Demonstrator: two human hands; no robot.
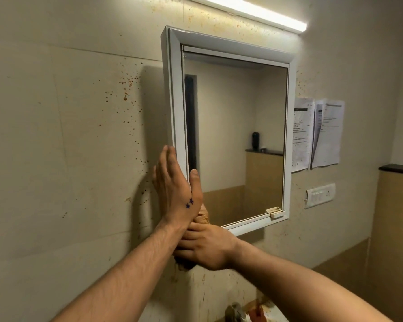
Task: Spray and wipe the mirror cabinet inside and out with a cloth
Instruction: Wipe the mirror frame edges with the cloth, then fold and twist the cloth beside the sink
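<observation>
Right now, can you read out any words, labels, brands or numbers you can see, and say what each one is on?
Nothing here can be read.
Two white paper sheets taped to the wall right of the white-framed mirror cabinet: printed lines, too small and blurred.
White switch plate: no legible marking.
Left hand: two blue star marks, no text.

Beige tiled wall (pixel 56 135) speckled with brown splash marks. Lit tube light (pixel 254 11) mounted high along the top. Two printed paper sheets (pixel 316 133) stuck to the wall at right, white switch plate (pixel 319 195) below them. Dark ledge (pixel 398 168) topping tan lower tiles at far right. Metal tap (pixel 236 311) at bottom edge.
</observation>
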